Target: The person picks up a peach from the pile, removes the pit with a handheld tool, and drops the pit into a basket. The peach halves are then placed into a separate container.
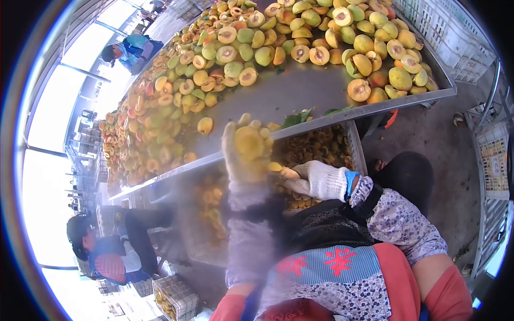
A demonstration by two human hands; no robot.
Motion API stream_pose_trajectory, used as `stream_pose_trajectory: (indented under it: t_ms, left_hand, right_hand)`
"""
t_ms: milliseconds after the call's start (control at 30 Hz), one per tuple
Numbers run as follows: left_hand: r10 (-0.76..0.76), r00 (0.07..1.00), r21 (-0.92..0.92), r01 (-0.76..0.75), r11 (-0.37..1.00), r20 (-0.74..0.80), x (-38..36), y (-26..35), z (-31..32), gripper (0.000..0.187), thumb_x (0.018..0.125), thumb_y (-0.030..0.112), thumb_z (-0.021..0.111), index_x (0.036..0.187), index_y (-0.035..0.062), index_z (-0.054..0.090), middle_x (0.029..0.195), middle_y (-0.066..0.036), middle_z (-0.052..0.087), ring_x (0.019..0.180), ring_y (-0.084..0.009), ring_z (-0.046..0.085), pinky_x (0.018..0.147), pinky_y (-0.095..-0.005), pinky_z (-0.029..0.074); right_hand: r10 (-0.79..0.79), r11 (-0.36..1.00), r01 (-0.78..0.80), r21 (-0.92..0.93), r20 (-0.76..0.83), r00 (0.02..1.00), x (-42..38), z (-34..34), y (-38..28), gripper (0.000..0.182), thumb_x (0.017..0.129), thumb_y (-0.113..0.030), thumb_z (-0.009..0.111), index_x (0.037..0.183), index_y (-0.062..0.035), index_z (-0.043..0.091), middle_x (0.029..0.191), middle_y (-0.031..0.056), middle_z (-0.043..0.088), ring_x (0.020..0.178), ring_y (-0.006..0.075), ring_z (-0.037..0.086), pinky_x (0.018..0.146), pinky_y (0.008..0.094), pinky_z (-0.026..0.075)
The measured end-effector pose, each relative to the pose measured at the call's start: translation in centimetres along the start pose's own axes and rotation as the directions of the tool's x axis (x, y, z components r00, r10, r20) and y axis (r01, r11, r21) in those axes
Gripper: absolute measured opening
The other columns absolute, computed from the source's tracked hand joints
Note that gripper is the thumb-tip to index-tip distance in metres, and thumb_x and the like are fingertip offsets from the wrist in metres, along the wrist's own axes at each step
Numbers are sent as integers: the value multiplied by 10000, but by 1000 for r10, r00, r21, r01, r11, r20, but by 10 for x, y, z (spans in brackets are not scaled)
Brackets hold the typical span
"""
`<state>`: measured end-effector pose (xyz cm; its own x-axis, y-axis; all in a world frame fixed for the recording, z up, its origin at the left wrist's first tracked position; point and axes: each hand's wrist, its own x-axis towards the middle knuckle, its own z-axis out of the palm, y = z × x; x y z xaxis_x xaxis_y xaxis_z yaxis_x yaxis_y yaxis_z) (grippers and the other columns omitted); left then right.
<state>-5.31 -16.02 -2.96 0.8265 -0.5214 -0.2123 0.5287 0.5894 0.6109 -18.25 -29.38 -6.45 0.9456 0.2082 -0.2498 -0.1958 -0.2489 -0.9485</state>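
Note:
My left hand, in a pale glove, is blurred and holds a yellow fruit half at the front edge of the metal table. Close to its right, my right hand, in a white knitted glove with blue at the wrist, has its fingers closed. Something small and yellowish shows at those fingertips; what it is cannot be made out. Halved and whole green-yellow fruit is heaped on the table. Beneath the table edge, a container holds many cut pieces, partly hidden by my hands.
One person is at the far left side of the table, another sits at the lower left. A crate stands near that person. White crates are stacked at the upper right, and a metal rack stands at the right.

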Motion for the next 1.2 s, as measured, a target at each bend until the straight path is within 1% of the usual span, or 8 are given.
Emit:
stream_pose_trajectory:
  t_ms: [133,233,633,667,733,767,867,1200]
  left_hand:
    - [170,959,547,-20,837,-225,-45,78,-38,377,994,381,565,1147,45,641,923,-91,691,726,-222,672,622,-333,570]
    - [515,855,996,21,89,-64,-47,141,-110,477,962,369,623,1185,-52,640,992,-137,686,879,-193,648,764,-290,521]
    - [342,937,686,201,-699,74,135,126,-109,576,892,488,642,1208,8,605,1195,-186,658,1068,-315,659,897,-400,531]
    - [338,938,687,196,-700,76,136,125,-109,576,892,488,642,1208,8,605,1195,-186,658,1068,-315,659,897,-400,531]
    - [186,971,988,149,25,-152,119,122,-87,490,925,436,618,1201,30,608,1062,-154,681,862,-230,701,710,-341,585]
    - [168,965,964,-226,141,202,115,119,-100,448,970,428,576,1190,39,608,917,-113,668,698,-158,675,568,-255,573]
    - [-59,997,683,76,727,-49,49,86,-6,486,1000,466,526,1191,25,599,915,-112,669,647,-168,658,563,-257,586]
    - [-34,980,800,-139,584,195,-6,11,26,570,1045,464,380,1079,-34,655,843,-113,679,691,-187,656,625,-265,510]
  right_hand:
    - [380,749,-341,-568,-53,924,-5,-15,2,504,955,-478,542,1112,-20,685,978,216,713,961,406,671,856,488,515]
    - [214,794,-279,-541,-181,960,5,-6,6,506,956,-485,534,1110,-21,666,979,226,707,966,407,668,863,491,523]
    - [-53,866,-144,-479,-375,926,24,0,8,389,922,-424,628,1022,-48,637,838,222,691,823,413,675,727,494,536]
    - [-137,878,-70,-473,-388,911,24,0,8,374,920,-413,638,1004,-49,633,813,214,688,797,409,676,701,489,535]
    - [-108,906,-79,-416,-409,906,24,-2,-5,340,910,-380,636,1019,-58,632,864,215,693,842,419,666,751,516,523]
    - [-147,932,-31,-362,-455,878,25,-2,-7,331,914,-373,633,1017,-58,630,859,215,692,839,420,665,741,512,523]
    - [-154,955,0,-295,-499,853,25,-3,-18,317,924,-357,628,1019,-55,621,842,213,688,827,422,663,719,503,523]
    - [-234,914,0,-407,-526,818,3,-6,-23,352,944,-405,598,919,-54,621,775,191,666,764,410,657,680,503,520]
